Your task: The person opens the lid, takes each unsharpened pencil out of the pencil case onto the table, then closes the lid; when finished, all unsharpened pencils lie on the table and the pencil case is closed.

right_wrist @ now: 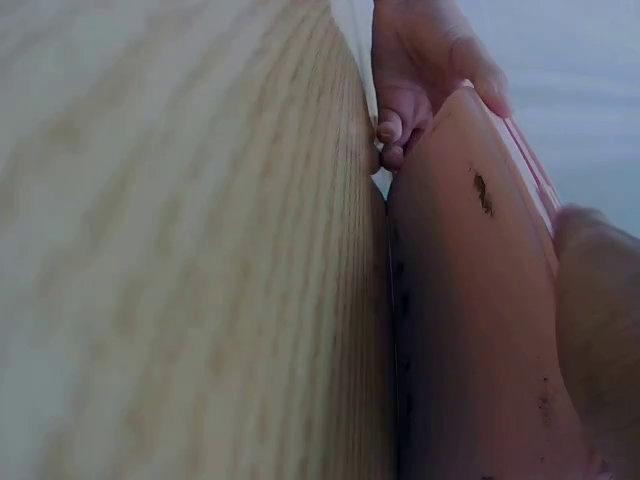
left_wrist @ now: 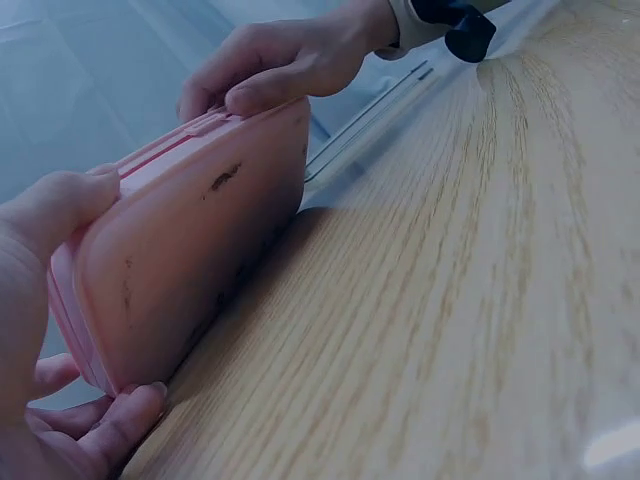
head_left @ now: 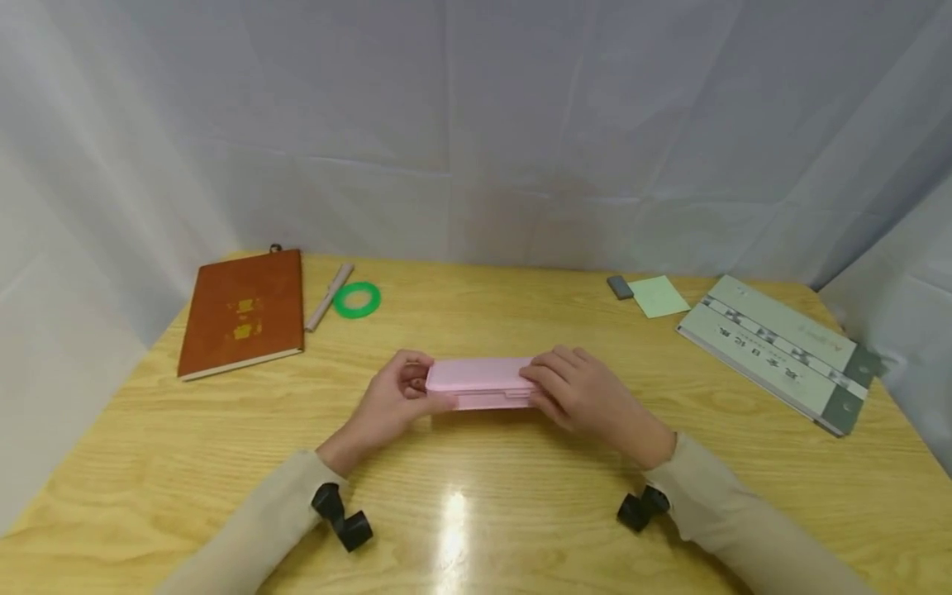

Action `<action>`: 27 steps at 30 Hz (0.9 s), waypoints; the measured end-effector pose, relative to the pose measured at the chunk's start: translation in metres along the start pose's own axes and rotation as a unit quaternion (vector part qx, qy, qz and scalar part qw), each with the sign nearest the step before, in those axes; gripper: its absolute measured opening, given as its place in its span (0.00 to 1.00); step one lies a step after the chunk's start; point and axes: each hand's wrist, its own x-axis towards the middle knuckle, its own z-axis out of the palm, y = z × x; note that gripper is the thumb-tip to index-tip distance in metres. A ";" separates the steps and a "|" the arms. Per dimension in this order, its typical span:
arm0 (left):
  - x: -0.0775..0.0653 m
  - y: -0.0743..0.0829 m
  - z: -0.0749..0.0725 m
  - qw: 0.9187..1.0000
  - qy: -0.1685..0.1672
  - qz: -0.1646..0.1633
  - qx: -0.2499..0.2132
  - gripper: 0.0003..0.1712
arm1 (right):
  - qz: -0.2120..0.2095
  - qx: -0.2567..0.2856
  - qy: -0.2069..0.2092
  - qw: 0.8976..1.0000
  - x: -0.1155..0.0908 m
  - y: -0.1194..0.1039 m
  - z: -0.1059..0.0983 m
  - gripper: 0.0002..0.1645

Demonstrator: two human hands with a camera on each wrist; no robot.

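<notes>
A pink pencil case (head_left: 479, 376) with a closed lid is held between both hands near the middle of the table. Its front side is raised, and its scuffed underside shows in both wrist views, tilted with the far edge at or close to the tabletop. The left hand (head_left: 397, 388) grips the left end, thumb on the near side and fingers curled behind and below. At the other end the right hand (head_left: 587, 392) holds the case, fingers over the lid's right corner; in the left wrist view its thumb (left_wrist: 268, 90) presses near the clasp. The case's contents are hidden.
On the left lie a brown notebook (head_left: 245, 314), a pen (head_left: 330, 297) and a green tape roll (head_left: 357, 300). A grey eraser (head_left: 620, 287), pale green sticky notes (head_left: 659, 297) and a grey-green ledger book (head_left: 777, 351) lie on the right. A white curtain (head_left: 513, 132) hangs behind the table.
</notes>
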 end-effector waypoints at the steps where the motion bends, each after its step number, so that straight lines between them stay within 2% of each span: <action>1: 0.000 0.000 0.000 1.000 0.003 0.000 0.003 0.33 | 0.010 0.010 -0.004 1.000 -0.001 0.000 -0.001 0.29; 6: 0.000 0.002 0.002 1.000 0.013 -0.002 0.014 0.32 | 0.045 0.026 -0.024 0.998 0.000 -0.003 -0.007 0.27; 14: -0.001 0.001 0.004 1.000 0.015 -0.015 0.001 0.31 | 0.004 -0.037 -0.015 0.999 0.004 -0.005 -0.006 0.29; 27: -0.002 0.002 0.006 1.000 0.020 -0.004 -0.006 0.29 | 0.018 -0.060 -0.045 0.997 0.008 -0.012 -0.008 0.31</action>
